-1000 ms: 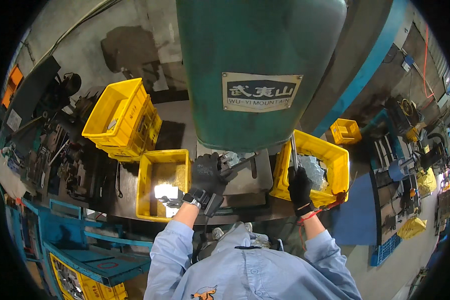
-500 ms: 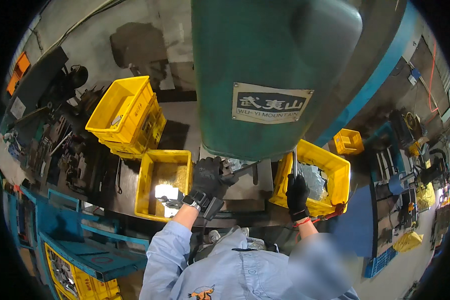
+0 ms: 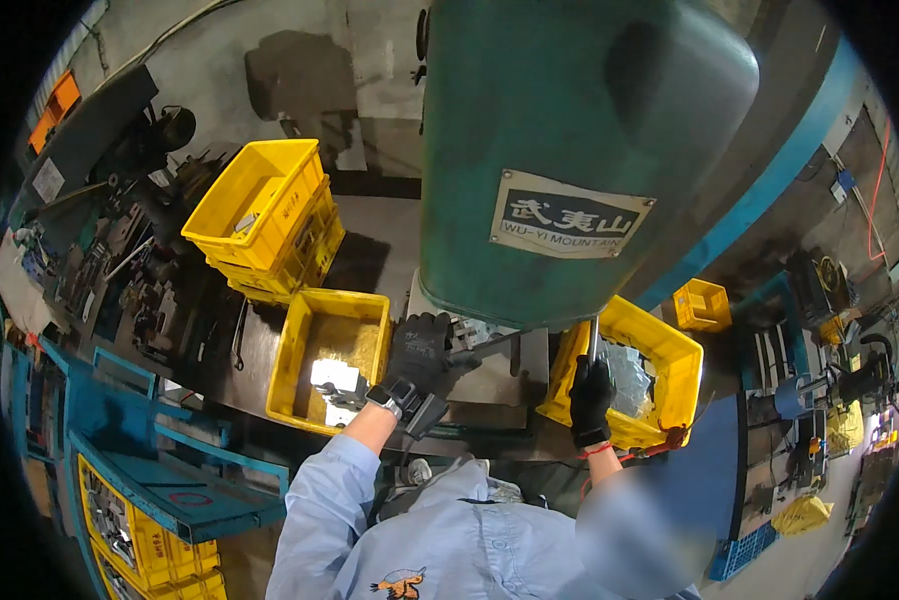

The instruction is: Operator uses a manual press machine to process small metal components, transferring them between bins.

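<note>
My left hand (image 3: 420,352), in a black glove, is closed at the front of a green machine's bed. A thin dark bar (image 3: 500,344) runs rightward from its fingers, below the machine head. Small shiny metal pieces (image 3: 478,330) lie beyond that bar, partly hidden by the machine head. My right hand (image 3: 592,398), also gloved in black, is wrapped round an upright metal rod (image 3: 595,345) at the left side of a yellow bin (image 3: 682,362). Flat grey metal pieces (image 3: 627,380) lie in that bin. Beside my left hand, another yellow bin (image 3: 282,368) holds a few bright metal pieces (image 3: 336,378).
The green machine head (image 3: 570,120) hangs over the work area. Stacked yellow crates (image 3: 260,240) stand at the back left, near a rack of dark metal tools (image 3: 150,320). A blue metal frame (image 3: 185,495) is at the lower left. A small yellow bin (image 3: 703,306) sits at right.
The whole view has shifted slightly, so the machine head appears farther right. Both hands keep nearly the same places and grips.
</note>
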